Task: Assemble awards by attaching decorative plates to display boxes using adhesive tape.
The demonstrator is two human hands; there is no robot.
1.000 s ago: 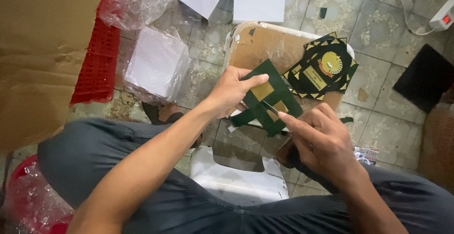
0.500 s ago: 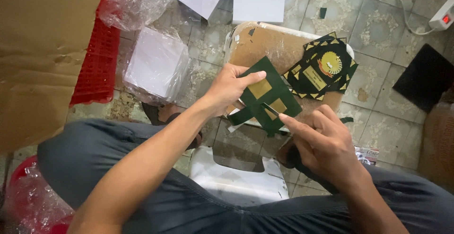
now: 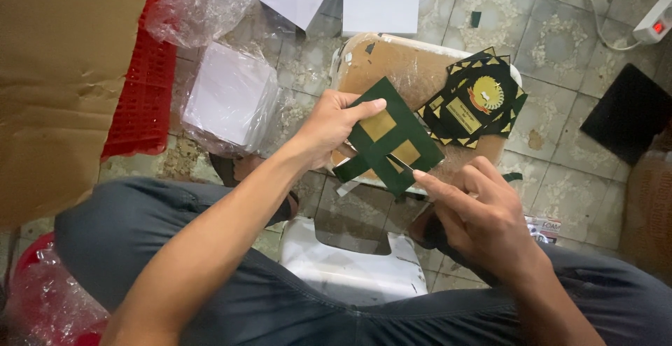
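A green card [image 3: 389,138] with two gold squares is held above a brown board [image 3: 399,66]. The left hand [image 3: 334,125] pinches its edge; the right hand [image 3: 483,216], fingers closed on a thin blade [image 3: 400,163], touches its face. Finished dark cards [image 3: 477,98] lie beside it.

Bare floor tiles [image 3: 560,31] lie open at upper right; stacked plaques [image 3: 476,101] crowd the board [image 3: 392,62], wrapped white sheets [image 3: 227,101] and a red crate [image 3: 143,101] hem the left.

dark green card [image 3: 389,142] with two tan squares, tilted, above the knees
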